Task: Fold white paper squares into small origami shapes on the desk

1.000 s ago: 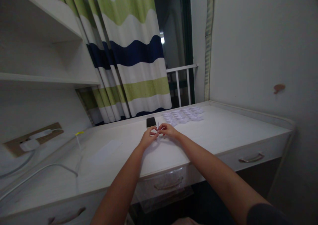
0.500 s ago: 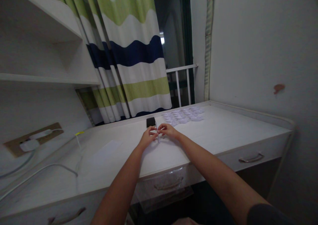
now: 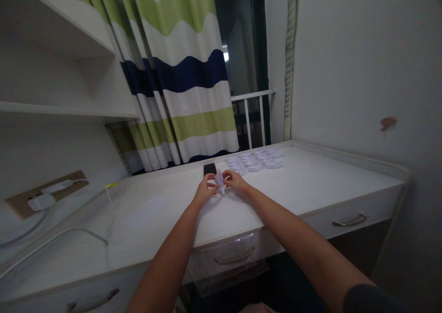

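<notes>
Over the white bench (image 3: pixel 331 177), the left hand (image 3: pixel 206 189) and right hand (image 3: pixel 234 180) meet at a small piece of folded white paper (image 3: pixel 220 182), which stands on edge between them. The left grip is closed on the paper, fingers and thumb at its left side. The right fingertips are at its right side; whether that grip is pinched shut on it, I cannot tell. Just beyond the left hand lies a flat black object (image 3: pixel 209 168), partly hidden. Behind the right hand, many folded white pieces (image 3: pixel 257 160) lie close together in rows near the back edge of the bench. Flat white paper (image 3: pixel 148 210) lies well to the left of the hands. Farther left, a pale cable (image 3: pixel 69 230) bends over the bench, below plugs (image 3: pixel 41 201) in a wall socket. A striped curtain (image 3: pixel 186 73) hangs behind.
</notes>
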### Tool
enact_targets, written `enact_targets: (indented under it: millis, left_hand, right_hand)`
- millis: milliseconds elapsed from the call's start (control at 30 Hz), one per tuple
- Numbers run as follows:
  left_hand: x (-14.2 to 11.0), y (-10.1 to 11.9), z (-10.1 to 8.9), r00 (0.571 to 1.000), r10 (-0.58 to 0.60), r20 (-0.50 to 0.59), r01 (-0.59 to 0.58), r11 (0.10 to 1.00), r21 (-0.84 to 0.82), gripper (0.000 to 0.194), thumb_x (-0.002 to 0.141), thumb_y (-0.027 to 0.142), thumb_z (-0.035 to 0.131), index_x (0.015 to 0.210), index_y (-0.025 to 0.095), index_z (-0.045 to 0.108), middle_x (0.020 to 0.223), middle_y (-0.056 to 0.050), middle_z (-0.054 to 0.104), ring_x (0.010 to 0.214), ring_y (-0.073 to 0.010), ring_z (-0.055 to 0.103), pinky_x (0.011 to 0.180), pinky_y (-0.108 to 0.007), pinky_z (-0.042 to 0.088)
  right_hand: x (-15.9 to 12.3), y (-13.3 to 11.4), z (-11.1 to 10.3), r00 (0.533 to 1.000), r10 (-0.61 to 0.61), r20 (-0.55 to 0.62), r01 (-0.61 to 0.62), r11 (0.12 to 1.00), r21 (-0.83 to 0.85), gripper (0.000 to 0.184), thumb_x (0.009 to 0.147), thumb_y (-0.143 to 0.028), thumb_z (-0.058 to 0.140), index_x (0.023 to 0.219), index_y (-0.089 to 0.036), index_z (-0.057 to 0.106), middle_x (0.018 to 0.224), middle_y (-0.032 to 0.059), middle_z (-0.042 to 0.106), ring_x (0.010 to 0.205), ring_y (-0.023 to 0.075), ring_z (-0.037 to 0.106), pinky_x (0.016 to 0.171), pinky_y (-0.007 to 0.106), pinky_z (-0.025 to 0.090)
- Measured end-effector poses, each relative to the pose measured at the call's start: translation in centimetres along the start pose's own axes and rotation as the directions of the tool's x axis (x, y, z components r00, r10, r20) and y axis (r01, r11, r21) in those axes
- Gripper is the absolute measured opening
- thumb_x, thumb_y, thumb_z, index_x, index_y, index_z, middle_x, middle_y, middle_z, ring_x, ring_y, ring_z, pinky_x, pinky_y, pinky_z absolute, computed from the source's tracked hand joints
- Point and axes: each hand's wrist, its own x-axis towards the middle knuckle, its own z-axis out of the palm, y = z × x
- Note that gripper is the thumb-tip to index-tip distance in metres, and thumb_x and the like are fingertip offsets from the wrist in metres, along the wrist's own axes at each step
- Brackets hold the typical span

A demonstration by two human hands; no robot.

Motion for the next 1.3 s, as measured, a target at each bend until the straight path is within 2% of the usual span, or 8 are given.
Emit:
enact_targets:
  millis: [200,367,600,733,933,1033,1167,1300]
  left_hand:
    - [-0.1,0.2,0.1,1.0,-0.008,0.004,0.008,0.999,-0.039,0.042,0.061,0.02,0.059,0.101,0.019,0.049,0.104,-0.007,0.049,0.07,-0.0123,0.056,0.048,-0.022,0.05]
    - [0.1,0.2,0.0,0.999,-0.034,-0.004,0.033,0.992,-0.122,0.039,0.057,0.014,0.053,0.096,0.017,0.053,0.103,-0.007,0.053,0.073,-0.0131,0.056,0.053,-0.025,0.052]
    - [0.4,0.2,-0.4,0.994,-0.071,-0.083,0.056,0.984,-0.169,0.035,0.054,0.014,0.047,0.087,0.015,0.055,0.086,-0.003,0.059,0.069,-0.0137,0.057,0.057,-0.027,0.052]
    - [0.5,0.2,-0.5,0.989,-0.078,-0.123,0.054,0.98,-0.193,0.032,0.053,0.014,0.048,0.083,0.015,0.058,0.096,-0.005,0.06,0.068,-0.0129,0.058,0.06,-0.027,0.051]
    - [0.6,0.3,-0.5,0.99,-0.105,-0.098,0.079,0.968,-0.238,0.028,0.054,0.018,0.053,0.081,0.013,0.06,0.084,-0.005,0.064,0.073,-0.0163,0.059,0.065,-0.031,0.051]
    - [0.4,0.5,-0.6,0.989,-0.117,-0.095,0.089,0.961,-0.261,0.027,0.056,0.021,0.054,0.081,0.013,0.061,0.085,-0.005,0.063,0.076,-0.0166,0.059,0.067,-0.031,0.05]
    - [0.2,0.8,-0.6,0.986,-0.139,-0.096,0.105,0.948,-0.3,0.026,0.061,0.03,0.054,0.079,0.014,0.061,0.085,-0.005,0.062,0.077,-0.0164,0.058,0.065,-0.03,0.049]
    - [0.3,0.9,-0.5,0.975,-0.191,-0.113,0.152,0.945,-0.289,0.028,0.058,0.038,0.062,0.072,0.013,0.06,0.073,-0.003,0.06,0.069,-0.0141,0.057,0.06,-0.027,0.048]
  right_hand:
    - [0.0,0.1,-0.2,0.999,-0.036,-0.031,0.034,0.997,-0.066,0.017,0.063,-0.01,0.052,0.079,-0.015,0.054,0.077,0.0007,0.056,0.062,0.0079,0.053,0.051,0.018,0.045]
    - [-0.1,-0.3,-0.3,1.0,-0.029,-0.008,0.029,0.999,-0.023,0.023,0.065,-0.011,0.051,0.087,-0.016,0.056,0.078,0.0012,0.059,0.059,0.0074,0.054,0.05,0.018,0.044]
    - [0.2,-0.1,0.0,0.999,0.006,0.033,-0.009,0.997,0.081,0.022,0.068,-0.016,0.05,0.088,-0.014,0.061,0.064,0.0001,0.06,0.054,0.0079,0.055,0.05,0.019,0.045]
    - [0.3,-0.1,-0.1,0.999,0.004,0.04,-0.009,0.992,0.128,0.021,0.066,-0.019,0.054,0.083,-0.014,0.064,0.069,0.0018,0.063,0.057,0.0081,0.055,0.053,0.02,0.047]
    - [0.2,-0.3,-0.2,0.999,0.008,0.04,-0.014,0.99,0.143,0.022,0.063,-0.022,0.058,0.081,-0.014,0.068,0.074,0.0038,0.066,0.062,0.0106,0.057,0.058,0.025,0.049]
    - [0.2,-0.4,-0.2,0.999,0.018,0.033,-0.023,0.99,0.138,0.022,0.063,-0.021,0.058,0.081,-0.013,0.068,0.075,0.0045,0.066,0.061,0.0107,0.057,0.059,0.026,0.049]
    - [0.1,-0.6,-0.1,0.999,0.042,0.025,-0.045,0.99,0.131,0.023,0.062,-0.017,0.057,0.081,-0.013,0.068,0.076,0.005,0.067,0.059,0.0101,0.057,0.059,0.026,0.049]
    - [-0.1,-1.0,-0.1,0.998,0.037,0.041,-0.041,0.994,0.101,0.024,0.06,-0.016,0.057,0.081,-0.013,0.068,0.078,0.0054,0.067,0.059,0.0103,0.057,0.06,0.026,0.049]
